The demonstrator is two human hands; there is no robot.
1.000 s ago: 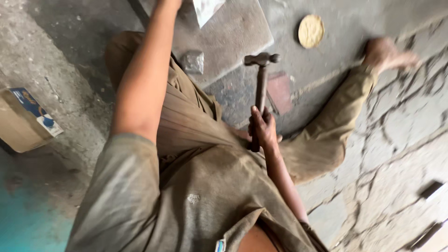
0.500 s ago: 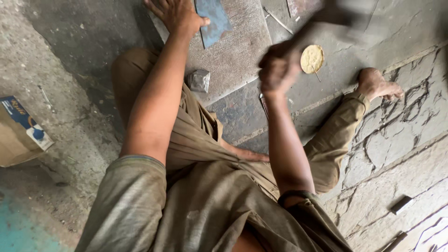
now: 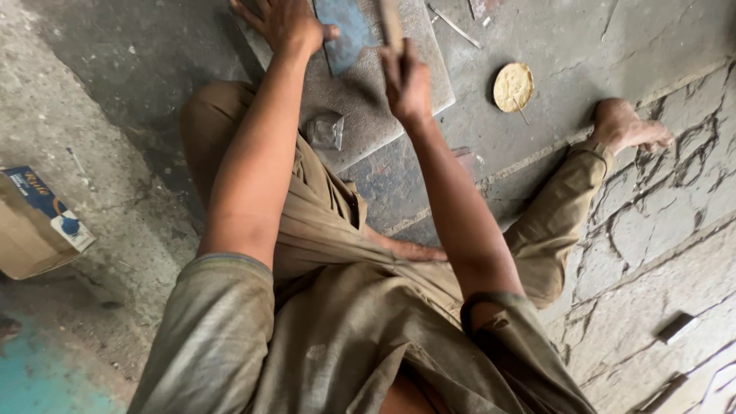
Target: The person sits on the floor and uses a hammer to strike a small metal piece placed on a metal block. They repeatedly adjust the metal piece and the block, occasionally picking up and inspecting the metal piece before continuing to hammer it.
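Currently, my right hand (image 3: 406, 80) is clamped on the hammer handle (image 3: 392, 23) above the stone slab (image 3: 368, 100); my left hand (image 3: 284, 23) lies spread, pinning the blue-grey metal sheet (image 3: 349, 31) flat on that slab. For clean strikes I judge fingers should stay clear. Right of the slab lies a yellow disc (image 3: 513, 87).

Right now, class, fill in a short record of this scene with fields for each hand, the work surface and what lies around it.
View: head camera, looking down at a seated person
Left hand: pressed flat on a bluish metal sheet
Right hand: gripping a wooden handle; its top runs out of frame
Work surface: grey stone slab on the floor
On the slab: small crumpled clear wrapper
Nearby: round yellow disc, cardboard box, bare foot
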